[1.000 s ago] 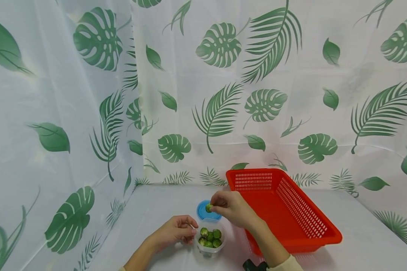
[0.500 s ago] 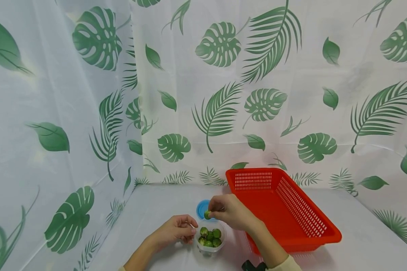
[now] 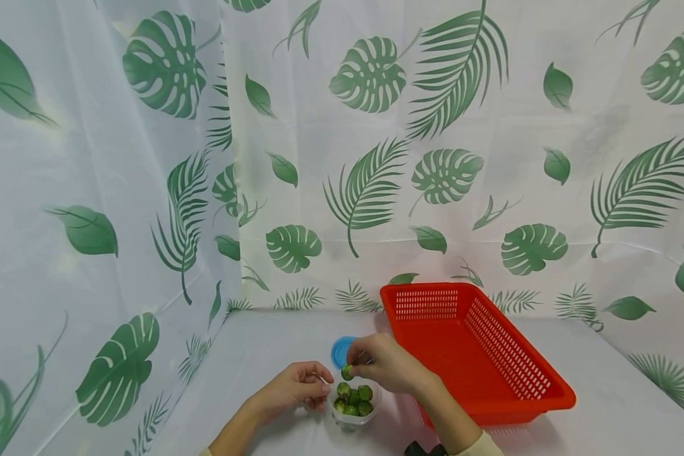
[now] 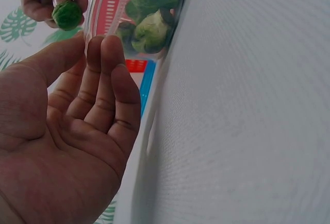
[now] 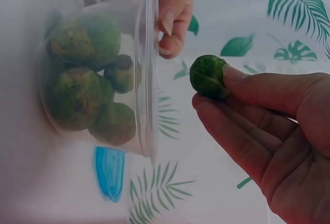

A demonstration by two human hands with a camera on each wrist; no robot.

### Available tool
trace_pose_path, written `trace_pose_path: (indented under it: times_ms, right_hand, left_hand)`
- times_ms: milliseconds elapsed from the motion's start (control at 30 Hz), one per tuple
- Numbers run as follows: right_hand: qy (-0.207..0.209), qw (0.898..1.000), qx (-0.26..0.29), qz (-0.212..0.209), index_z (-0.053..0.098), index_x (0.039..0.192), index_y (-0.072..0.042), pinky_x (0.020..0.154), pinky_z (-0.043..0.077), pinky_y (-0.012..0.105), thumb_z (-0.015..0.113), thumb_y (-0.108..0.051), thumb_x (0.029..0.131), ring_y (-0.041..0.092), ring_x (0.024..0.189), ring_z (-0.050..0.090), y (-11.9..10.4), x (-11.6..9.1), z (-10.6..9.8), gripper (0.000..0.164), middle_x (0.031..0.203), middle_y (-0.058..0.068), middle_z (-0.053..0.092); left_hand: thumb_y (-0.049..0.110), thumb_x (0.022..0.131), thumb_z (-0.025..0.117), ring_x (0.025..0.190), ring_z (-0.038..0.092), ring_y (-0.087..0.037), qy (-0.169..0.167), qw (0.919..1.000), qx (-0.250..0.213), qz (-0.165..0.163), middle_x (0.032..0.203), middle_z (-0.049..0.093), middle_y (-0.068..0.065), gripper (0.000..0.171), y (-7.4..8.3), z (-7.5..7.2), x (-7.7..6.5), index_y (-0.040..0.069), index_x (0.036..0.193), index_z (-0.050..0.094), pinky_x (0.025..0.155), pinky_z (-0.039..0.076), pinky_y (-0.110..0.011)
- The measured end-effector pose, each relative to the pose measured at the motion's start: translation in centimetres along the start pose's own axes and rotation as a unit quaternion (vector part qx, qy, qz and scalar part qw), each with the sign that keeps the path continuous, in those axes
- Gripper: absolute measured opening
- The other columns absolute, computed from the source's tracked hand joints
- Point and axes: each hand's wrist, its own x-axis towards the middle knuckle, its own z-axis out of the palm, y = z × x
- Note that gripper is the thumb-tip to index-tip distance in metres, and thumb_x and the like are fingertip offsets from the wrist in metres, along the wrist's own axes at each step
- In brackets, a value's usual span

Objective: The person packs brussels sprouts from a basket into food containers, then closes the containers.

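My right hand (image 3: 387, 364) pinches a Brussels sprout (image 5: 207, 76) between thumb and fingertips, just above the rim of a clear plastic container (image 3: 348, 425). Several more Brussels sprouts (image 3: 353, 397) lie inside the container. On its left side, my left hand (image 3: 299, 389) holds the rim lightly with thumb and curled fingertips, as the left wrist view shows up close. Part of the container's far rim is hidden by the right hand in the head view. Behind it lies a round blue lid (image 3: 341, 349), partly covered by the right hand.
A large red plastic basket (image 3: 541, 361) with slotted walls stands to the right, close to the right forearm. A dark object (image 3: 422, 449) shows at the bottom edge beside the right sleeve. White sheeting (image 3: 296, 126) with green leaf prints hangs behind and at the left.
My right hand has come down and slightly nearer with the pinched Brussels sprout, from over the blue lid to the container's far rim. The left hand has stayed in place.
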Motion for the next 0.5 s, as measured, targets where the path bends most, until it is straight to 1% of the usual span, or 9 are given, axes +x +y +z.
trace_pose_path:
  times_ms: [100,333,500]
  right_hand:
    - [-0.004,1.000,0.000,-0.002,0.076,0.098,-0.016,0.084,0.061,0.028,0.078,-0.010,0.093,0.005,0.087,0.072,-0.05,0.05,0.11,0.007,0.093,-0.005,0.077]
    - [-0.013,1.000,0.002,-0.008,0.076,0.097,-0.014,0.082,0.061,0.028,0.077,-0.008,0.093,0.007,0.087,0.073,-0.13,0.06,0.48,0.008,0.094,-0.002,0.075]
    - [-0.018,1.000,0.002,-0.012,0.076,0.095,-0.012,0.080,0.061,0.027,0.077,-0.005,0.093,0.007,0.086,0.073,-0.22,0.11,0.84,0.008,0.091,-0.004,0.073]
  left_hand:
    - [0.016,0.099,0.070,0.073,0.069,-0.012,0.000,1.0000,0.002,0.002,0.082,0.072,-0.001,0.034,0.07,0.02,-0.05,-0.006,0.122,0.061,0.068,0.056,-0.026]
    - [0.017,0.098,0.072,0.073,0.069,-0.012,0.004,1.0000,0.001,-0.003,0.083,0.072,0.000,0.030,0.20,0.00,-0.01,-0.002,0.120,0.064,0.068,0.056,-0.027]
    - [0.016,0.098,0.071,0.074,0.069,-0.012,0.002,1.0000,0.001,-0.002,0.083,0.072,0.000,0.036,0.14,-0.04,-0.05,-0.007,0.123,0.061,0.068,0.056,-0.027]
